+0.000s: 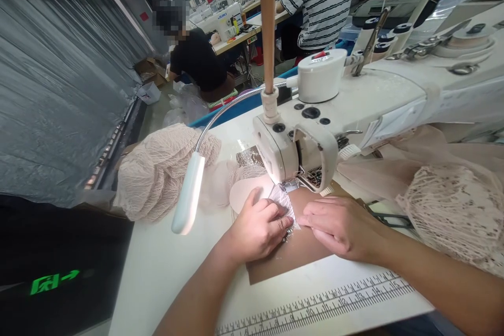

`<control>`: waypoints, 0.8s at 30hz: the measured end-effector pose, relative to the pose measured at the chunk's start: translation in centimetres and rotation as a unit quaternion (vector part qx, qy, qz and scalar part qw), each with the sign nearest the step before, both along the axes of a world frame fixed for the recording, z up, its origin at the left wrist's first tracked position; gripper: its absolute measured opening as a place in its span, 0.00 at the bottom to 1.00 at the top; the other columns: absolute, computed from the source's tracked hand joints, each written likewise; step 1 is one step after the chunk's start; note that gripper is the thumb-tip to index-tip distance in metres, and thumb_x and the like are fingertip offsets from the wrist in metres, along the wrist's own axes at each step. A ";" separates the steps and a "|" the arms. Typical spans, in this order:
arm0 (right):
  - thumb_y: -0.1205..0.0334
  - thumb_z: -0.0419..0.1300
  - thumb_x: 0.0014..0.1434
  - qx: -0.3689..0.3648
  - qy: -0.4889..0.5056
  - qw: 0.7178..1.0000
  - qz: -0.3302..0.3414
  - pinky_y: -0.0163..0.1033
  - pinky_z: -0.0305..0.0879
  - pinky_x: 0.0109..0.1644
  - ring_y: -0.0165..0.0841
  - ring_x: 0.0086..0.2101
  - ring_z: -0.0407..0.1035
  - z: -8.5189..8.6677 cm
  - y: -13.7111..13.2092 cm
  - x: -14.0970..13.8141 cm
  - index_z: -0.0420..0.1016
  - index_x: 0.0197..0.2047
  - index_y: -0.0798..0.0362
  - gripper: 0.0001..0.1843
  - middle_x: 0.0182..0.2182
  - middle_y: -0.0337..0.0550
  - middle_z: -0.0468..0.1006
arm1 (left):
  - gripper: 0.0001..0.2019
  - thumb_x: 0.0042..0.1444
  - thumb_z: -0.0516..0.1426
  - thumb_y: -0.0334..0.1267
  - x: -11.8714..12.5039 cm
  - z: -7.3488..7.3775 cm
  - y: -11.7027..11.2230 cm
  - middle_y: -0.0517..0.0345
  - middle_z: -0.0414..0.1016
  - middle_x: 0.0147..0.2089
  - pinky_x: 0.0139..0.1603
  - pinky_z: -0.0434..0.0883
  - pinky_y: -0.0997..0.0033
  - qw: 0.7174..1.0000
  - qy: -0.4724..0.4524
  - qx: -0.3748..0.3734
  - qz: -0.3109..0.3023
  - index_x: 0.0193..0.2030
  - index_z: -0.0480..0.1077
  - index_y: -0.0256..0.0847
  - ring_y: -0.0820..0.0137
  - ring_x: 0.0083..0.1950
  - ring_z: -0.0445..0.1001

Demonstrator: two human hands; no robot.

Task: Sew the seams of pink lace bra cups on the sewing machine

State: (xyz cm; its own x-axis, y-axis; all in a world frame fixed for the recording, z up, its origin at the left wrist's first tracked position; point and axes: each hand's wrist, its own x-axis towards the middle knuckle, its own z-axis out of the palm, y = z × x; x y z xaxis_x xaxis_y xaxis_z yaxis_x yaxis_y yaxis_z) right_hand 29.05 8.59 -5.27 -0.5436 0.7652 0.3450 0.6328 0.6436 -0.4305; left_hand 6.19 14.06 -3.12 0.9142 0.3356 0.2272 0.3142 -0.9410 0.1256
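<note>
A white sewing machine (pixel 354 110) stands on the table, its needle area just above my hands. My left hand (pixel 258 228) lies with bent fingers pressed on a small pale lace piece (pixel 282 200) under the presser foot. My right hand (pixel 340 226) rests beside it on the right, fingers together, their tips pinching the same piece at its edge. Under both hands lies a brown sheet (pixel 291 254).
A white gooseneck lamp (pixel 189 194) hangs over the table's left. Heaps of pale lace fabric lie at the left (pixel 157 173) and right (pixel 452 210). A printed ruler (pixel 334 299) runs along the front edge. Scissors (pixel 388 218) lie right of my hand. Two people sit at machines behind.
</note>
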 end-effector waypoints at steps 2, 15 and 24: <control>0.72 0.48 0.57 0.011 -0.020 1.000 0.009 0.38 0.53 0.34 0.32 0.28 0.59 0.1 0.0 -0.2 0.75 0.35 0.52 0.14 0.26 0.40 0.69 | 0.12 0.63 0.50 0.38 0.0 0.0 0.0 0.53 0.73 0.39 0.61 0.52 0.48 1.000 -0.003 -0.001 0.000 0.48 0.72 0.42 0.69 0.38 0.67; 0.74 0.49 0.55 0.004 -0.079 0.997 0.022 0.40 0.52 0.35 0.34 0.31 0.58 0.1 -0.2 -0.7 0.73 0.33 0.54 0.12 0.29 0.43 0.70 | 0.17 0.63 0.48 0.37 0.4 -0.1 0.4 0.46 0.69 0.58 0.48 0.66 0.59 0.997 -0.009 -0.040 0.069 0.56 0.66 0.36 0.63 0.43 0.68; 0.74 0.49 0.54 -0.017 -0.055 0.998 0.020 0.40 0.51 0.34 0.35 0.31 0.57 0.2 0.0 -0.7 0.72 0.34 0.54 0.12 0.28 0.42 0.69 | 0.17 0.64 0.46 0.38 0.9 0.3 0.5 0.49 0.69 0.59 0.46 0.65 0.58 0.996 0.044 -0.013 0.079 0.55 0.66 0.36 0.63 0.43 0.67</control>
